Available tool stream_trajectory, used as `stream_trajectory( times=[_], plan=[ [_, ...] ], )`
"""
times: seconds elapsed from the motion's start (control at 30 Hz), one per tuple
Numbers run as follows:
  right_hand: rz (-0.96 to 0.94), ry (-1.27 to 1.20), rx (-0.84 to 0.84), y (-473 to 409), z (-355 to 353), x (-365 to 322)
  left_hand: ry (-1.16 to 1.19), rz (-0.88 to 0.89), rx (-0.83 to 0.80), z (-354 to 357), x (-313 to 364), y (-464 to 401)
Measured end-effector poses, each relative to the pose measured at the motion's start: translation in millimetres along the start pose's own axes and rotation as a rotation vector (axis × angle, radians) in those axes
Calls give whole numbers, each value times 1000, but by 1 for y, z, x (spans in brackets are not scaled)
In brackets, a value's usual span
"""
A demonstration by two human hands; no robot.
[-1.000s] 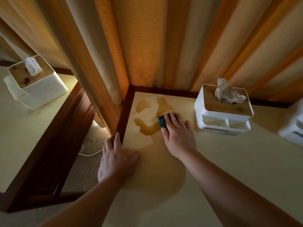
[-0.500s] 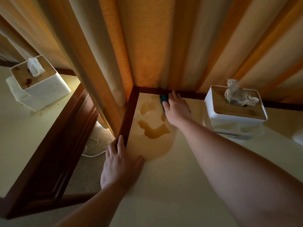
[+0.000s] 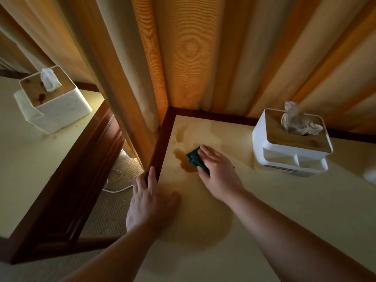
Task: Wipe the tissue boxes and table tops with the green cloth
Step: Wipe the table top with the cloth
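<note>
Right hand (image 3: 217, 171), fingers flat and together, pressing green cloth (image 3: 196, 158) onto brown spill (image 3: 184, 159) near table top's (image 3: 284, 210) far-left corner. Left hand (image 3: 149, 202) spread, bracing on left edge. Mid-wipe, by the look of it; next likely sweeping remaining streaks toward far edge, then tissue box (image 3: 289, 143) at back edge.

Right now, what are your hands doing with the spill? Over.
Right hand flat on green cloth, cloth on brown spill. Left hand braced on table edge. Tissue box stands apart, nothing in the way.
</note>
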State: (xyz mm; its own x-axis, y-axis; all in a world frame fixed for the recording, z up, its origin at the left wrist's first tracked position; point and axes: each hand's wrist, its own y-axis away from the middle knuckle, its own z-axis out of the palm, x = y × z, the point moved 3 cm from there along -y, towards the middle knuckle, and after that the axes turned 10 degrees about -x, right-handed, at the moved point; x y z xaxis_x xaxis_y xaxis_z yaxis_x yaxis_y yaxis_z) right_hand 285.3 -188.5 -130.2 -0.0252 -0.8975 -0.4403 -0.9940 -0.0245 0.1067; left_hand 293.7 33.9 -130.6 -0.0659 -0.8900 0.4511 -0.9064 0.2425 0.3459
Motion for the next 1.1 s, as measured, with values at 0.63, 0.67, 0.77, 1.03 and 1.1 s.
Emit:
stream_trajectory(
  times=[0.63,0.67,0.77,1.03,1.1],
  plan=[
    [211,-294,16,-137,-30,-23,12,17,44,0,0,2],
    [140,-265,-32,-138,-23,-31,11,15,44,0,0,1],
    [-31,-72,-129,-120,1,-48,18,6,32,0,0,0],
    [-59,99,-58,-10,11,-20,25,3,-3,-2,1,1],
    [12,74,-20,0,5,-1,16,11,-4,-2,1,2]
  ],
)
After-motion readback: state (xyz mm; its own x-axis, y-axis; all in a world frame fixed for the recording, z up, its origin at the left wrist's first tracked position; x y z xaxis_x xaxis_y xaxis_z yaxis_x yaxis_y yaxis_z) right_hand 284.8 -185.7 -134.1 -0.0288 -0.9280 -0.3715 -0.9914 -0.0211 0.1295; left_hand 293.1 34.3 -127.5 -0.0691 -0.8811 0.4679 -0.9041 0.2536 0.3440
